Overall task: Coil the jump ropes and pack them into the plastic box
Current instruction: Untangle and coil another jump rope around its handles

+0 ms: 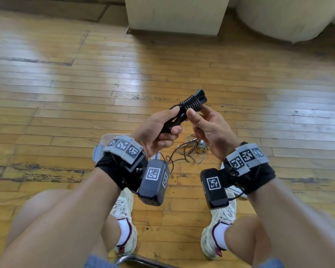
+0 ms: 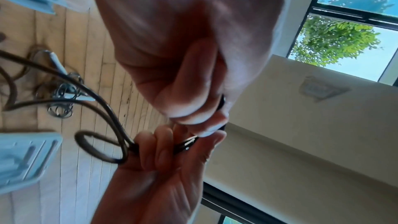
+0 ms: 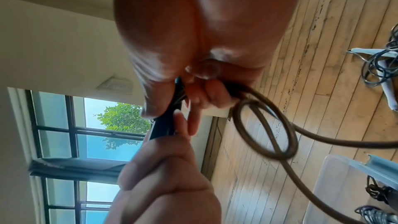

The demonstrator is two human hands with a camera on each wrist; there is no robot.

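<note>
left hand (image 1: 156, 132) | grips black handles (image 1: 190, 103) | loose ropes (image 1: 190, 149) on floor

no words or numbers can be read anywhere; the wrist bands (image 1: 247, 155) and the boxes (image 1: 154, 182) on them only show black-and-white square code patterns.

The head camera looked steeply down from above the seated person's knees at the wooden floor (image 1: 66, 93), both hands close below it. Each wrist camera sat very near its own palm, looking up past the fingers toward the windows (image 3: 90, 125). All three views shared the black jump rope (image 1: 190, 103) and that floor.
</note>
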